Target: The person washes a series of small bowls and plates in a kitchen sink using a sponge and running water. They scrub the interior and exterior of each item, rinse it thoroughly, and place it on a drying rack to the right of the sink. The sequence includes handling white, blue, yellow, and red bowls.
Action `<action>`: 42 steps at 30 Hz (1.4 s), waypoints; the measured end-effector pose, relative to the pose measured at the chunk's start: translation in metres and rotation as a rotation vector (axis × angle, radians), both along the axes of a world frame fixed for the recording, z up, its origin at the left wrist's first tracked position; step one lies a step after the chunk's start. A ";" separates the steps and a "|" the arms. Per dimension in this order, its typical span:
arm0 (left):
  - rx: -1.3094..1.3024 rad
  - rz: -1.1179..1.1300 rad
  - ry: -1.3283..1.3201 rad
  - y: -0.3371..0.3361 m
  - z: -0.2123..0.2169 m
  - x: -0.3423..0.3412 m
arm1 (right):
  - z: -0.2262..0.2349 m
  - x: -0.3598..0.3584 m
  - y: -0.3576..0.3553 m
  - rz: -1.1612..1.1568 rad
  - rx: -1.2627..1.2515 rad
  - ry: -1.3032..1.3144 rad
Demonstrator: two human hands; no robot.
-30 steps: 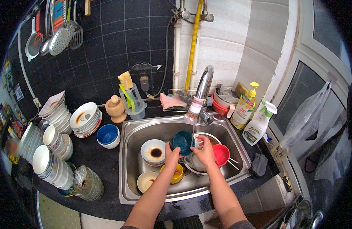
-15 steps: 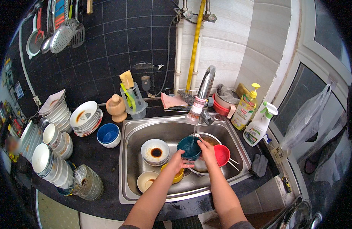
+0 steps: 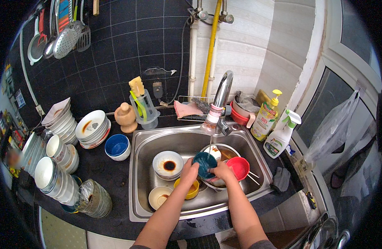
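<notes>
Under the running faucet [image 3: 223,93], a teal bowl [image 3: 203,161] is tilted between my two hands. My left hand [image 3: 190,171] grips its left side, thumb at the rim. My right hand [image 3: 223,171] has its fingers at the bowl's right edge, thumb toward the inside. Just beyond, a metal basin [image 3: 229,150] holds a white dish [image 3: 213,152]. A red strainer [image 3: 238,168] with two pale prongs lies right of my right hand. Partly behind my left wrist is a yellow bowl [image 3: 192,190]. Stained white plates [image 3: 160,159] are stacked at the sink's left, with a cream bowl [image 3: 156,198] nearer.
The steel sink [image 3: 137,182] is set in a black counter. Stacked bowls [image 3: 50,176], plates [image 3: 90,124] and a blue-lined bowl [image 3: 117,146] stand left. A soap bottle [image 3: 263,120], a spray bottle [image 3: 281,137] and a grey cloth [image 3: 281,179] lie along the right side.
Both hands have moved the teal bowl slightly left and nearer me. The white dish behind it shows more, and the water falls near the bowl's far rim.
</notes>
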State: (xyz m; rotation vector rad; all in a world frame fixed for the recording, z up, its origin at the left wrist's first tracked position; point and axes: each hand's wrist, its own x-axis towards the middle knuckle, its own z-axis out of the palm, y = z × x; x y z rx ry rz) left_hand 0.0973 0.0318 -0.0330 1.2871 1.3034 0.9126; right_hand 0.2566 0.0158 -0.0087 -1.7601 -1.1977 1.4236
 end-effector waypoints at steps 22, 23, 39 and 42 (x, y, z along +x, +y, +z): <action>0.690 0.191 0.419 -0.029 0.051 0.012 | -0.017 -0.010 0.014 -0.132 -0.051 0.603; 0.713 0.183 0.434 -0.029 0.053 0.012 | -0.016 -0.011 0.014 -0.137 -0.035 0.615; 0.970 0.094 0.800 -0.029 0.108 -0.034 | -0.014 0.000 0.017 -0.190 0.218 0.596; 0.919 0.124 0.828 -0.031 0.115 -0.053 | -0.023 0.003 0.021 -0.284 0.265 0.424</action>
